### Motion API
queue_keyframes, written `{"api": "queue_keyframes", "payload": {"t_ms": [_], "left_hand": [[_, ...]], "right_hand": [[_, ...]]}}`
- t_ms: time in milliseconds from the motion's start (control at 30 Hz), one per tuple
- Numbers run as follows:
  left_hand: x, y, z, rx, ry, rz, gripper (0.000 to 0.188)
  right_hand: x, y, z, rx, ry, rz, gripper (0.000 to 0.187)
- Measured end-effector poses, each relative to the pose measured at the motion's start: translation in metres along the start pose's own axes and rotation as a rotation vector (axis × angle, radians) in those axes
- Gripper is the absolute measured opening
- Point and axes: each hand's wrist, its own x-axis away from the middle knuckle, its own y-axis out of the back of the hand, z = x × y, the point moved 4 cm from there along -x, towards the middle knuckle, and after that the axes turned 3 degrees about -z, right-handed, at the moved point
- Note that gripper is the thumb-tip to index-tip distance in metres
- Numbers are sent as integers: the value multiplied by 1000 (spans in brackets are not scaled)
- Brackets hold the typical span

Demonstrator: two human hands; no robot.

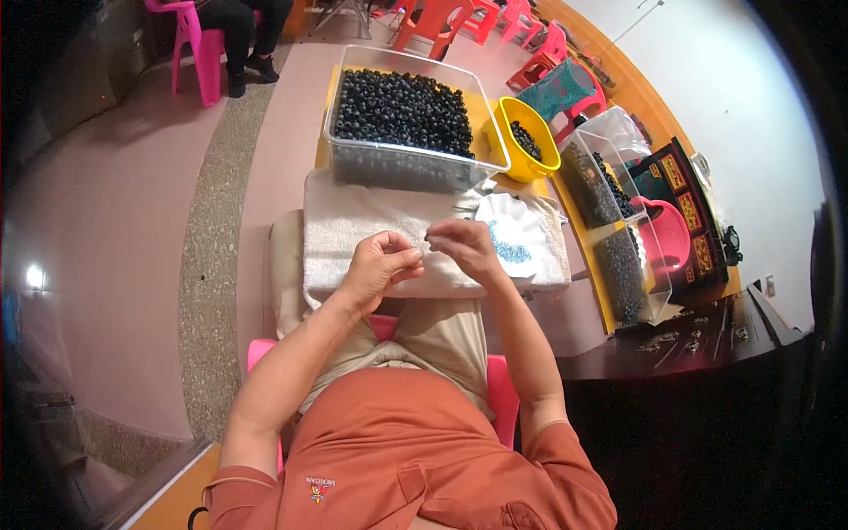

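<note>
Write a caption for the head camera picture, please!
Two hands, left hand and right hand, pinch together over a white towel.

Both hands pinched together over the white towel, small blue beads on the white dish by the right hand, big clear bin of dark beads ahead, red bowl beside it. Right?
Not quite: the bowl beside the clear bin is yellow, not red, as the head view shows. The rest stands.

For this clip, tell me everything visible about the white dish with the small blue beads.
The white dish is a shallow plate with a wavy, scalloped rim, plastic or paper by its look. It lies flat on the right part of a white towel spread over the person's lap, below a clear bin of dark beads. A small heap of light blue beads sits at its near side; the rest is bare. The right hand hovers at its left edge and overlaps it; contact cannot be told.
</note>
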Motion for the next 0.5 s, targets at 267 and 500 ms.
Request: {"api": "queue_keyframes", "payload": {"t_ms": [267, 500], "left_hand": [[2, -3, 1, -62, 9, 66, 13], [2, -4, 2, -65, 11, 89, 14]], "right_hand": [[14, -13, 22, -71, -84, 73, 13], [18, -12, 29, -12, -56, 124, 12]]}}
